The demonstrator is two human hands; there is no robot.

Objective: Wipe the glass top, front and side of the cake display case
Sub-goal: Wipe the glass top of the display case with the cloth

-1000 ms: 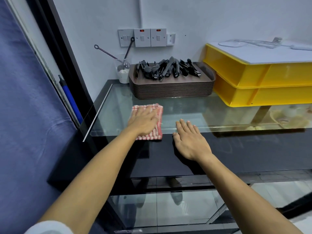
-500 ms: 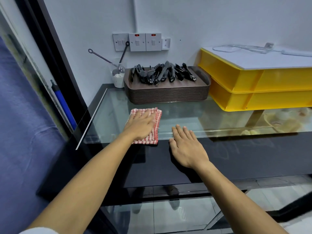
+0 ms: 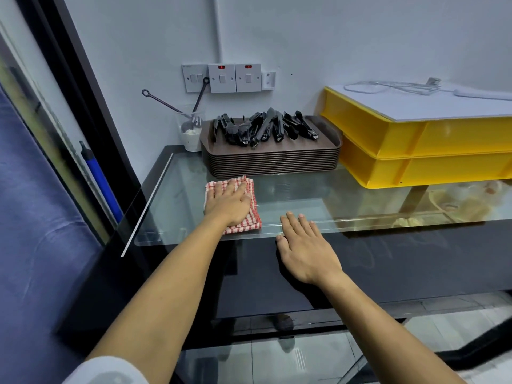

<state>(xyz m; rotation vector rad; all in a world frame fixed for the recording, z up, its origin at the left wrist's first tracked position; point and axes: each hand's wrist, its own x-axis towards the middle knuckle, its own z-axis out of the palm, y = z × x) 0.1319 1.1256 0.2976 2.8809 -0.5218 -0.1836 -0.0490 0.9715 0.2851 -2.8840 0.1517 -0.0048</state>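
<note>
Both hands flat as before, left hand point(image 3: 228, 203) pressing cloth point(image 3: 253, 217) farther back

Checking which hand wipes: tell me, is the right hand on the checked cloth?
No, the left hand presses the red-checked cloth; the right hand rests flat on the glass top's front edge.

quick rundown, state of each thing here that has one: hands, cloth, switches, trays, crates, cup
left hand: flat, pressing the cloth
right hand: flat on the case's front edge, holding nothing
checked cloth: folded, lying on the glass top
two wall switches: red indicators showing
brown trays: stacked, black tongs piled on top
yellow crates: stacked two high, white board on top
plastic cup: upright, holding utensils
</note>
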